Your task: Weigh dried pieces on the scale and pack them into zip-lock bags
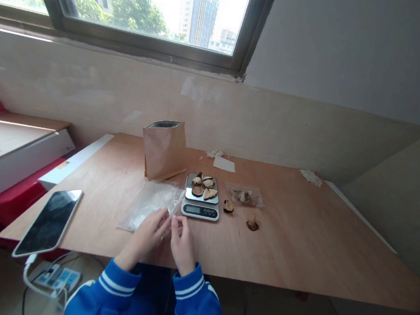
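Observation:
At the table's front edge, my left hand (149,232) and my right hand (182,243) are close together, fingertips pinched at the near right edge of a clear plastic bag (143,201). The bag lies flat, and the fingers partly hide the pinched spot. Just beyond my hands is a small kitchen scale (210,213) with several dried mushroom pieces (208,183) on its plate. Its display is too small to read. One loose mushroom (228,207) lies right of the scale, another (252,223) farther right. Behind them is a small clear bag (255,198) with mushroom pieces inside.
A brown paper pouch (165,150) stands upright with its top open, behind the flat bag. A white card (224,164) lies near the wall. On the left, a phone (49,222) with a charging cable overhangs the table edge, above a power strip (57,277).

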`<state>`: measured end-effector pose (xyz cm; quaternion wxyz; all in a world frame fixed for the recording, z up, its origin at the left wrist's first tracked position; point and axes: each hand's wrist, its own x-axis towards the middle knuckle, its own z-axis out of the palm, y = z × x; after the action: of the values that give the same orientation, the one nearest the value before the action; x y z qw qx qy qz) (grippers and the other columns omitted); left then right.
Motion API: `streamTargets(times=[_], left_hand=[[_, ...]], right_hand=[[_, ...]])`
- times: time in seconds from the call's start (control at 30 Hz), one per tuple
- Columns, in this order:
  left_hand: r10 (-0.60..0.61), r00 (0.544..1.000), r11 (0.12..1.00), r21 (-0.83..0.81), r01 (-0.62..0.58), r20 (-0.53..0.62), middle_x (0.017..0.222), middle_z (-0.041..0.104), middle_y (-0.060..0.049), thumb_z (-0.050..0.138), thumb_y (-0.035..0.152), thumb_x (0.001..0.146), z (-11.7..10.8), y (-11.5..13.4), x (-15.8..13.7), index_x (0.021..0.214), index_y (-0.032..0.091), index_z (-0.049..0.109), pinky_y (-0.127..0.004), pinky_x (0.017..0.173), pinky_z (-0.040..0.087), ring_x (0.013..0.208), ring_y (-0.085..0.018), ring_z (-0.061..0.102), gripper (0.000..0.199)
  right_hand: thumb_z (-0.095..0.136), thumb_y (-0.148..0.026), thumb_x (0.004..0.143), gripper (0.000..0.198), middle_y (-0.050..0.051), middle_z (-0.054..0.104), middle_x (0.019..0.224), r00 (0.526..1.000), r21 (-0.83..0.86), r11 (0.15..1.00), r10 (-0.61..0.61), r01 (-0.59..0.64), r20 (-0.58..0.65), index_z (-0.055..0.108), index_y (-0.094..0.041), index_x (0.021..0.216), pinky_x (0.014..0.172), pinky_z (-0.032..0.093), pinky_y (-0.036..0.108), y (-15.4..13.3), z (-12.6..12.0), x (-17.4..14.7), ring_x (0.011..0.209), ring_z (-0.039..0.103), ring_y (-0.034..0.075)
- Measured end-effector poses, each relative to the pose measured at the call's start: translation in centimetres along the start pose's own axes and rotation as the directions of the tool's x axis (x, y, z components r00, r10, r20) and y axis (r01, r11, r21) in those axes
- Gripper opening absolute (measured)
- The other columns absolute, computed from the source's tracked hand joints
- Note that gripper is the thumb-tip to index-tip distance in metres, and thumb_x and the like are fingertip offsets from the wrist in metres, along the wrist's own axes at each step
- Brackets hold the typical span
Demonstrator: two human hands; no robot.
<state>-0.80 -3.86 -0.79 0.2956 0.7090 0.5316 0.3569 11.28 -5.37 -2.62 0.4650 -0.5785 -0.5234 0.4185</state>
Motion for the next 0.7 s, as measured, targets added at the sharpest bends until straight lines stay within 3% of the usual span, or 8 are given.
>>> streamTargets(times=[0.13, 0.2, 0.27, 0.33, 0.43, 0.5, 0.6, 0.7], left_hand=[[0.036, 0.999, 0.979, -0.201, -0.029, 0.034, 0.071, 0.051, 0.001, 0.043, 0.041, 0.092, 0.2, 2.4, -0.7, 0.074, 0.02, 0.049, -0.027, 0.066, 0.039, 0.068, -0.015, 0.047, 0.028], [0.023, 1.0, 0.964, -0.264, -0.02, 0.006, 0.07, 0.05, 0.002, 0.046, 0.042, 0.091, 0.1, 3.0, -0.8, 0.073, 0.02, 0.05, -0.026, 0.066, 0.039, 0.068, -0.014, 0.047, 0.028], [-0.052, 0.988, 0.944, -0.329, 0.0, -0.147, 0.065, 0.047, 0.003, 0.048, 0.043, 0.09, -0.3, 3.3, -0.7, 0.07, 0.02, 0.047, -0.025, 0.063, 0.037, 0.064, -0.013, 0.046, 0.031], [-0.19, 0.899, 0.906, -0.423, 0.006, -0.395, 0.061, 0.043, 0.004, 0.046, 0.044, 0.09, -0.8, 3.7, -0.1, 0.068, 0.021, 0.043, -0.024, 0.058, 0.036, 0.059, -0.012, 0.043, 0.032], [-0.317, 0.741, 0.868, -0.496, -0.025, -0.592, 0.059, 0.042, 0.005, 0.043, 0.041, 0.091, -1.6, 4.2, 1.2, 0.068, 0.022, 0.04, -0.023, 0.055, 0.035, 0.055, -0.012, 0.042, 0.03], [-0.304, 0.759, 0.87, -0.492, -0.025, -0.576, 0.058, 0.042, 0.005, 0.043, 0.04, 0.09, -1.7, 4.5, 2.0, 0.067, 0.022, 0.04, -0.023, 0.055, 0.035, 0.055, -0.012, 0.042, 0.029], [-0.309, 0.793, 0.87, -0.493, 0.012, -0.526, 0.056, 0.04, 0.005, 0.046, 0.042, 0.087, -1.5, 4.8, 2.6, 0.063, 0.022, 0.039, -0.024, 0.054, 0.034, 0.054, -0.012, 0.04, 0.032], [-0.321, 0.779, 0.892, -0.448, 0.058, -0.538, 0.057, 0.039, 0.005, 0.047, 0.045, 0.085, -1.1, 5.0, 2.8, 0.063, 0.022, 0.04, -0.025, 0.056, 0.035, 0.057, -0.013, 0.04, 0.033]], right_hand=[[0.037, -0.057, 0.09, 0.045, 0.011, 0.071, 0.098, 0.999, 0.115, 0.993, -0.02, 0.024, -0.037, 0.061, -0.02, 0.098, 0.081, 0.049, 0.032, -1.0, -0.4, 0.0, 0.096, 0.066, 0.025], [0.036, -0.056, 0.091, 0.044, 0.009, 0.07, 0.088, 0.998, 0.101, 0.993, -0.06, 0.063, -0.03, 0.061, -0.02, 0.09, 0.076, 0.048, 0.031, -1.2, -0.9, 0.6, 0.086, 0.066, 0.023], [0.036, -0.055, 0.091, 0.043, 0.004, 0.064, 0.07, 0.995, 0.052, 0.995, -0.078, 0.081, -0.057, 0.057, -0.02, 0.077, 0.065, 0.045, 0.029, -1.2, -1.8, 1.7, 0.068, 0.06, 0.019], [0.037, -0.056, 0.09, 0.045, -0.001, 0.054, 0.058, 0.994, -0.003, 0.997, -0.076, 0.076, -0.079, 0.05, -0.021, 0.065, 0.057, 0.039, 0.027, -1.3, -3.1, 3.0, 0.057, 0.051, 0.016], [0.039, -0.056, 0.09, 0.046, -0.002, 0.052, 0.058, 0.979, -0.077, 0.988, -0.123, 0.137, 0.163, 0.049, -0.02, 0.063, 0.056, 0.038, 0.026, -2.0, -5.2, 4.9, 0.055, 0.048, 0.014], [0.038, -0.054, 0.092, 0.044, 0.001, 0.059, 0.07, 0.927, -0.123, 0.957, -0.216, 0.264, 0.306, 0.056, -0.019, 0.072, 0.063, 0.043, 0.027, -2.7, -6.5, 5.8, 0.065, 0.054, 0.015], [0.033, -0.044, 0.098, 0.038, 0.007, 0.064, 0.096, 0.893, -0.28, 0.851, -0.4, 0.445, 0.205, 0.062, -0.019, 0.092, 0.086, 0.045, 0.034, -3.3, -7.6, 7.0, 0.093, 0.058, 0.02], [0.039, -0.03, 0.097, 0.028, 0.013, 0.061, 0.116, 0.858, -0.541, 0.683, -0.485, 0.492, 0.169, 0.061, -0.017, 0.11, 0.1, 0.04, 0.041, -2.8, -7.5, 8.4, 0.112, 0.052, 0.025]])
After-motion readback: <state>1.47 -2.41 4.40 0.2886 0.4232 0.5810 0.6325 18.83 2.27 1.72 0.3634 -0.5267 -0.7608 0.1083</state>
